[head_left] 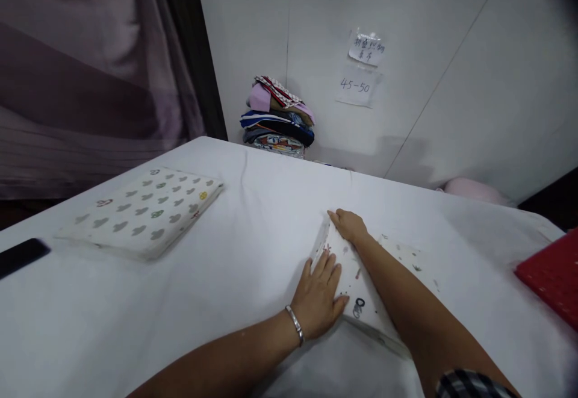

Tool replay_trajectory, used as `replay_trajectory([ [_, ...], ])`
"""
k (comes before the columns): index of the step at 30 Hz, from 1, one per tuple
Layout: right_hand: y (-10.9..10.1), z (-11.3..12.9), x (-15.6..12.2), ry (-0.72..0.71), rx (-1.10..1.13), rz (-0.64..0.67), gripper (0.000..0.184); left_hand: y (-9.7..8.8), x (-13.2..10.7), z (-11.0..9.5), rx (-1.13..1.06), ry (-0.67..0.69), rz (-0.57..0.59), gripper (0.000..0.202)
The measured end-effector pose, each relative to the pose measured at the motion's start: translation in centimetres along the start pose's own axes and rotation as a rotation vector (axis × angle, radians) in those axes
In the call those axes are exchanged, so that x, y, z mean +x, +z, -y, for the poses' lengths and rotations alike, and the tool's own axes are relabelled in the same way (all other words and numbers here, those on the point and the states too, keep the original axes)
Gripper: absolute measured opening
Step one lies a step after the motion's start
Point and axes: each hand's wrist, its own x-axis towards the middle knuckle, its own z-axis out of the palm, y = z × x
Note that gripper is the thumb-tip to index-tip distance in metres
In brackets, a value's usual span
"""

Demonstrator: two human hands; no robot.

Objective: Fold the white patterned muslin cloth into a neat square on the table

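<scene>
Folded white cloth [350,265] with small scattered prints is on the white table [271,205], near side, right of centre, set at a slant. Both hands on it. Left hand [318,295] — silver bracelet [295,326] at the wrist — lies palm down along the cloth's left edge, fingers spread, not gripping. Right hand [350,225] is at the far end, fingers bent over the corner; can't tell whether it's pinching fabric or just pressing, fingertips too small and soft here. Right forearm crosses over the cloth, checked sleeve [469,384] at the bottom edge. More printed fabric shows right of that forearm; unclear if same piece.

Elsewhere on the table: second folded cloth [142,208] with grey mushroom-like shapes, flat, well left of the hands. Dark flat object [22,256] at the left frame edge, red item [553,277] at the right edge. Beyond the far table edge — stack of folded fabrics [277,118] by the wall, two paper notes [359,85] stuck up right of it, lower one reads 45-50.
</scene>
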Motion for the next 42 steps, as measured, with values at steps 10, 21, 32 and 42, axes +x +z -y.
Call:
replay_trajectory([
  [10,0.1,-0.1,0.2,0.004,-0.009,-0.009,0.064,-0.1,0.1,-0.5,-0.037,-0.026,0.0,0.06],
  [21,0.1,-0.1,0.3,0.059,0.034,0.015,0.065,0.6,0.2,-0.5,-0.059,-0.03,-0.022,0.063],
  [32,0.4,1.5,1.7,0.134,0.037,0.009,0.065,0.3,0.2,-0.6,-0.106,-0.048,0.02,0.062],
  [42,0.1,1.3,1.8,0.108,0.079,0.026,0.067,0.1,0.3,-0.6,-0.103,-0.05,0.018,0.062],
])
